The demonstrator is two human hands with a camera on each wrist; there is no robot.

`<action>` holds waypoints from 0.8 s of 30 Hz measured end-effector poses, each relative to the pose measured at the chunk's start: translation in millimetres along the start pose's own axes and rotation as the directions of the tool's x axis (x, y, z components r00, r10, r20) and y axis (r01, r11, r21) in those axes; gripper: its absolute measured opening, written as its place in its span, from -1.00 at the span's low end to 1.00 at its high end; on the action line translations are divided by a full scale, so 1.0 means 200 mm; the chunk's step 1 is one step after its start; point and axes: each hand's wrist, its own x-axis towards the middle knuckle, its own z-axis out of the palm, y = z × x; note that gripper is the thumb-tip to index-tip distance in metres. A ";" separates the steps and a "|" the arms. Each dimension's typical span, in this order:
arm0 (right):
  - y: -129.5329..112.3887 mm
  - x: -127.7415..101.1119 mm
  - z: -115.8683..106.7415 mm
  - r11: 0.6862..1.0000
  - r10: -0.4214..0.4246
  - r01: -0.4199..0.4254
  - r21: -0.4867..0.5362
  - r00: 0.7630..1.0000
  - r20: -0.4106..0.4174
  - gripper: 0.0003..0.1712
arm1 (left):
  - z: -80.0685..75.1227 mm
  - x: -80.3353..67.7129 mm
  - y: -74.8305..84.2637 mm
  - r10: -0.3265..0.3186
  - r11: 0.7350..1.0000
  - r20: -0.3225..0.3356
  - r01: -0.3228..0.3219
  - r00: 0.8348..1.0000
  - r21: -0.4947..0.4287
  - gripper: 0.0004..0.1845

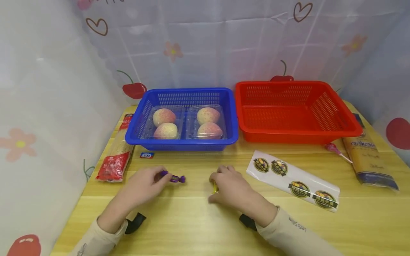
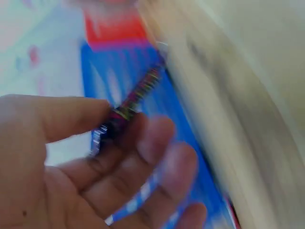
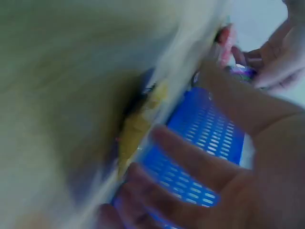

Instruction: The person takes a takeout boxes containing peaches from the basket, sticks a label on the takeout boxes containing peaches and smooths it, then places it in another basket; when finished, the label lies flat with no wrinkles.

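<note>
On the wooden worktop (image 1: 198, 217), near its front edge, the left hand (image 1: 145, 185) pinches a purple-wrapped candy (image 1: 173, 178) between thumb and fingers; the candy's twisted end sticks out to the right, just above the wood. The left wrist view is smeared by motion, yet it shows the thumb and fingers closed on the candy's middle, its wrapper ends blurred.

The right hand (image 1: 232, 186) lies palm down just right of the candy, fingers curled over a small yellow piece (image 1: 215, 187). Only a sliver of yellow shows under the fingers, so what it is cannot be told. In the right wrist view the fingers look spread and loosely bent beside a blurred yellow shape; whether they grip it or only cover it cannot be told.

Toward the back edge stands a blue basket (image 1: 182, 142) with 4 peaches (image 1: 187, 122) in a clear plastic tray. A red basket (image 1: 294, 135) stands beside it on the right. At the left edge lies a red-ended noodle pack (image 1: 115, 160), with a small blue sachet (image 1: 146, 155) near it. A white sleeve with 4 round labels (image 1: 293, 179) lies right of the right hand. Near the right edge are a lollipop (image 1: 333, 149) and a tan pack with a blue end (image 1: 368, 156), partly hidden behind the red basket.
</note>
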 end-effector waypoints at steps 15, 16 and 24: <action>0.42 -0.31 -0.44 0.995 0.099 -0.099 -0.033 0.995 -0.019 -0.87 | -0.13 -0.01 -0.31 -0.005 0.942 -0.011 0.008 1.000 0.337 -0.39; 0.43 -0.32 -0.43 0.994 0.106 -0.105 -0.041 0.994 0.017 -0.79 | -0.13 0.00 -0.32 0.022 0.932 0.010 -0.024 1.000 0.361 -0.39; 0.50 -0.43 -0.36 0.975 0.073 -0.075 -0.211 0.997 -0.016 -0.62 | -0.10 0.07 -0.32 0.136 0.905 0.088 -0.160 0.987 0.393 -0.45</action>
